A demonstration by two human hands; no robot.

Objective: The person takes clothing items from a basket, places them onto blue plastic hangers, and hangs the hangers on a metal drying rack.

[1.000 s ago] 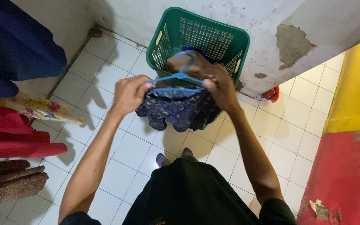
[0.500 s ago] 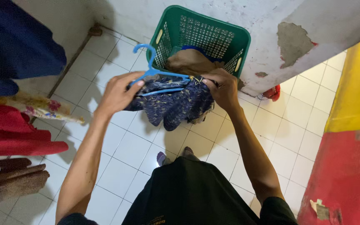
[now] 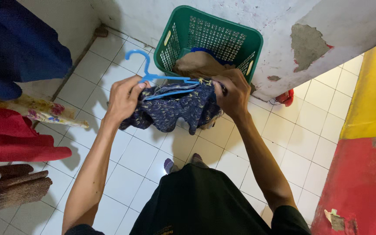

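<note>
While a dark blue patterned garment (image 3: 175, 109) is held out over the white tiled floor (image 3: 131, 156), its upper edge is gripped at both ends. The left hand (image 3: 122, 98) is closed around the left end of the cloth together with the neck of a blue plastic hanger (image 3: 153, 78), whose hook curls up and to the left above the knuckles. The right hand (image 3: 231, 93) is clenched on the right end of the garment, where the hanger's far arm is tucked into the fabric. The cloth hangs bunched below the hanger bar, clear of the floor.

Just behind the hands, a green perforated laundry basket (image 3: 214, 39) is set against a white wall (image 3: 257, 17) with patches of flaked plaster; a brown cloth (image 3: 196, 65) and a scrap of blue fabric are seen inside it. Part of the basket's front wall is hidden by the right hand and the garment. Along the left edge, hanging clothes are seen: a dark blue piece (image 3: 18, 43), a floral strip (image 3: 40, 113), a red one (image 3: 9, 139). A yellow and red surface (image 3: 366, 143) fills the right side.
</note>
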